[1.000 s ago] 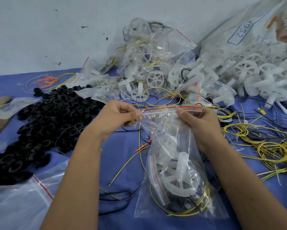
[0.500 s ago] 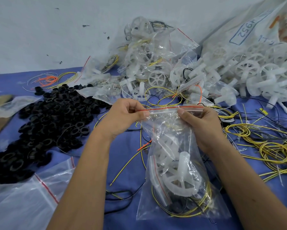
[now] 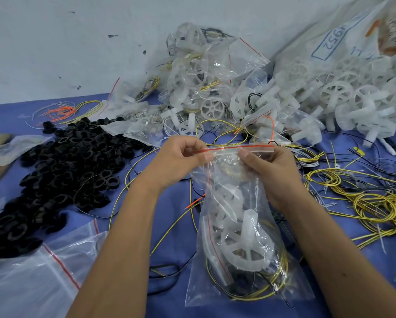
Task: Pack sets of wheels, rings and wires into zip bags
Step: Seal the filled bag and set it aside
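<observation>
Above blue table (image 3: 174,226), both hands' fingers (image 3: 198,154) pinch zip bag (image 3: 243,255) top.

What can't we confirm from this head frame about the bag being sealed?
- Zip strip: whether it is pressed shut; left hand and right hand pinch it and cover parts.
- Bag contents: one white wheel and yellow wire show; black rings at the bottom are blurred by plastic, count unclear.
- Sack label: mostly cut off by the top edge.

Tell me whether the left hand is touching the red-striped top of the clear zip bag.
Touching. The head view shows the left hand pinching the clear zip bag at its red-striped seal.
</observation>
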{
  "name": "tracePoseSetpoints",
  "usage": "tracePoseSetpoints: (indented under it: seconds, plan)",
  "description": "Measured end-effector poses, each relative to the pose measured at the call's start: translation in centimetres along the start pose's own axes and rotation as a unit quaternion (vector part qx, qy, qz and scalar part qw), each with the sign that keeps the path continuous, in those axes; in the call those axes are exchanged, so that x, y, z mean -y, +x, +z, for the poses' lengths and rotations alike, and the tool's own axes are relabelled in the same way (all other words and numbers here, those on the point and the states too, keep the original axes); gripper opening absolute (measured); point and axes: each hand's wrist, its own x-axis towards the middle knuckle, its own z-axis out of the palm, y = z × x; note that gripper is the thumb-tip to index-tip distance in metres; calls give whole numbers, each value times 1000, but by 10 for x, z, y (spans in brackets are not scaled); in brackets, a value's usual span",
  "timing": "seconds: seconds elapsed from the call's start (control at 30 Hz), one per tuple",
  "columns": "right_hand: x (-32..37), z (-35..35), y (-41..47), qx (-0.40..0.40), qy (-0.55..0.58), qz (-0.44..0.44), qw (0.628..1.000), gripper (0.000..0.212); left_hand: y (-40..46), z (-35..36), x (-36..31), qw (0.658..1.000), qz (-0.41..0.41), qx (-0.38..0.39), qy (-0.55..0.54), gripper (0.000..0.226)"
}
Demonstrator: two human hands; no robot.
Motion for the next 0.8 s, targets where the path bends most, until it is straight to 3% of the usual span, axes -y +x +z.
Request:
tracePoseSetpoints:
  seconds: [0.23,0.37,0.5,0.67,0.8]
  plan:
    - [0,1,0,-11,-7,10,1000,21,3,7,1,999,28,-5,20,8]
    - [0,3,-1,12,-30,-16,999,2,3,9,0,998,41,15,49,8]
    - [-1,6,-2,21,-37,-30,999,15,6,12,4,996,41,-5,83,11]
    - [0,5,-2,31,-53,-34,998,12,6,13,1,995,44,32,86,9]
    - [1,8,-4,41,-48,-34,997,8,7,18,0,995,48,5,82,21]
